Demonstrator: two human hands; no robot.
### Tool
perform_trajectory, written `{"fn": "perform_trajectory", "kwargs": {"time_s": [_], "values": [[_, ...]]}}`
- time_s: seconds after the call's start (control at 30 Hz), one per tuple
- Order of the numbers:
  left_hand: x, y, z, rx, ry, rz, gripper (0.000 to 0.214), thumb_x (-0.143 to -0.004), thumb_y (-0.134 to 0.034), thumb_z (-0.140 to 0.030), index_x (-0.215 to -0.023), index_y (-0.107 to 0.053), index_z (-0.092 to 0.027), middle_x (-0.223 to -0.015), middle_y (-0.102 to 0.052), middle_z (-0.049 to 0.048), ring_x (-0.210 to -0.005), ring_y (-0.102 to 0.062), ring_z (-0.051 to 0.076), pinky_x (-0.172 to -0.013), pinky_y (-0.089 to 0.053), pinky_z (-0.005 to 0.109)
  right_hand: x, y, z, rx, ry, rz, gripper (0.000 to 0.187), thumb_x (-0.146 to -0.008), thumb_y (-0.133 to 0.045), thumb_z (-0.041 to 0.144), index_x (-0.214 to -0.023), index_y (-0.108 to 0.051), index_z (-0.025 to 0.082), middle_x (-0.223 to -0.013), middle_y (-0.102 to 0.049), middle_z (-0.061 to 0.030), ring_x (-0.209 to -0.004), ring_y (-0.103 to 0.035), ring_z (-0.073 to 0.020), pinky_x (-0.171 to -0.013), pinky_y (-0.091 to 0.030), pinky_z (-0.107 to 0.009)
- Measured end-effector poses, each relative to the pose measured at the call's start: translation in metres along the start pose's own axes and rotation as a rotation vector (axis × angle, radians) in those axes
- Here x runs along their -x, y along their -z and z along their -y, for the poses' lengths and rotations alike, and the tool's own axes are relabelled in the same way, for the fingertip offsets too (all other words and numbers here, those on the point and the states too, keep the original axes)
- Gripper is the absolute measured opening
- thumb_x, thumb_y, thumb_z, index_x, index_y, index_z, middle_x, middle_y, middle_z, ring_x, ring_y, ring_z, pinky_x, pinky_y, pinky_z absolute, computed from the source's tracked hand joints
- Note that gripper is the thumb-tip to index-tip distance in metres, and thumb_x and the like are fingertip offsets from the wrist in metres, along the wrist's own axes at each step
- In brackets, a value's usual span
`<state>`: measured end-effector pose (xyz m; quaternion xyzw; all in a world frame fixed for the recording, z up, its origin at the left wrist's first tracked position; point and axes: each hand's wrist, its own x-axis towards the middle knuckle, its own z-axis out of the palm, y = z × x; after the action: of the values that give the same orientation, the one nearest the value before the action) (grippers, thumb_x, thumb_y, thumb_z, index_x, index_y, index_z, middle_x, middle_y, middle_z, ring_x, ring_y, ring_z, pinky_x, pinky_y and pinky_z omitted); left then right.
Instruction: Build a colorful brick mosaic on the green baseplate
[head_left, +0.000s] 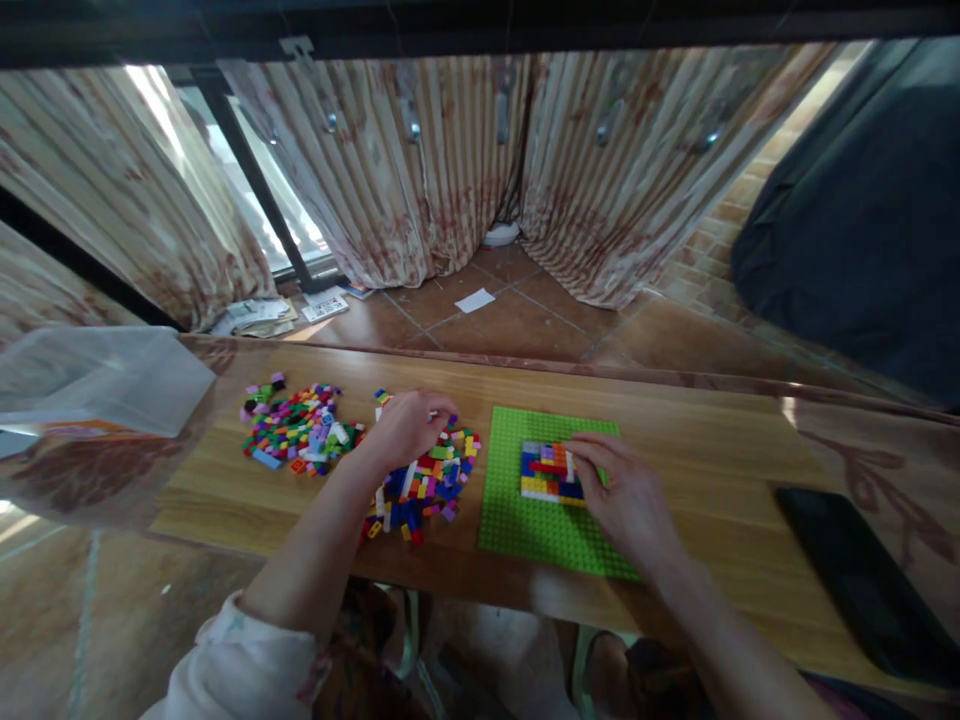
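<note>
On the green baseplate (517, 530) in front of me sits a small multicoloured brick build (550, 470), a red brick lying across its top. My right hand (626, 492) is at the build's three o'clock, fingers bent at its edge; I can't tell whether they pinch a brick. At the baseplate's nine o'clock, my left hand (409, 432) hangs over the nearer brick pile (427, 485), its fingers drawn narrow around something pale, too small to make out. Farther toward nine lies another brick pile (300, 425), then a clear plastic bin (112, 375).
</note>
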<state>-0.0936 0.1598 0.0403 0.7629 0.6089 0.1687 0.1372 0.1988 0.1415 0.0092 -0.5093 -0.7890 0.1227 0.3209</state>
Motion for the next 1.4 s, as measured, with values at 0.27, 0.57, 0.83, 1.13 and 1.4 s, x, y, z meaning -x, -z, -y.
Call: {"fn": "perform_trajectory", "kwargs": {"time_s": [0.27,0.57,0.83,1.13,1.4], "values": [[-0.005,-0.008,0.000,-0.112,-0.036,-0.035,0.026,-0.082,-0.049,-0.016,-0.091,-0.073,-0.022,-0.095,-0.073,0.0028,-0.091,-0.061,0.020,-0.088,-0.045,0.034,-0.001,-0.002,-0.002,-0.006,-0.004,0.008,0.025,-0.090,-0.046,0.026,-0.092,-0.071,0.020,-0.103,-0.070,-0.0075,-0.093,-0.066,-0.0206,-0.085,-0.053,-0.038],[-0.014,-0.015,-0.009,-0.286,0.093,-0.025,0.022,-0.083,-0.050,-0.026,-0.081,-0.071,-0.021,-0.090,-0.073,0.0055,-0.090,-0.061,0.025,-0.082,-0.043,0.039,-0.001,-0.001,0.001,-0.001,0.024,0.034,0.025,-0.090,-0.046,0.024,-0.092,-0.070,0.021,-0.101,-0.070,-0.0074,-0.091,-0.066,-0.0208,-0.084,-0.053,-0.037],[-0.020,-0.024,-0.013,-0.383,0.126,-0.024,0.022,-0.083,-0.047,-0.021,-0.080,-0.069,-0.020,-0.084,-0.073,0.0079,-0.083,-0.065,0.023,-0.084,-0.040,0.038,-0.002,0.001,-0.002,-0.038,0.013,0.010,0.022,-0.090,-0.047,0.022,-0.093,-0.069,0.021,-0.099,-0.070,-0.0063,-0.091,-0.066,-0.0201,-0.085,-0.052,-0.036],[-0.021,-0.025,-0.015,-0.381,0.093,0.009,0.023,-0.086,-0.045,-0.023,-0.086,-0.067,-0.020,-0.084,-0.073,0.0075,-0.081,-0.067,0.023,-0.084,-0.041,0.037,-0.004,0.003,-0.001,-0.051,-0.005,0.001,0.022,-0.088,-0.047,0.018,-0.093,-0.069,0.021,-0.098,-0.070,-0.0053,-0.090,-0.065,-0.0194,-0.083,-0.052,-0.034],[-0.020,-0.025,-0.018,-0.367,0.098,0.002,0.022,-0.082,-0.047,-0.019,-0.090,-0.068,-0.021,-0.088,-0.074,0.0062,-0.085,-0.067,0.024,-0.086,-0.042,0.039,-0.006,0.004,-0.003,-0.045,-0.020,-0.014,0.023,-0.088,-0.047,0.017,-0.093,-0.069,0.021,-0.099,-0.070,-0.0053,-0.090,-0.066,-0.0196,-0.084,-0.052,-0.035]]}}
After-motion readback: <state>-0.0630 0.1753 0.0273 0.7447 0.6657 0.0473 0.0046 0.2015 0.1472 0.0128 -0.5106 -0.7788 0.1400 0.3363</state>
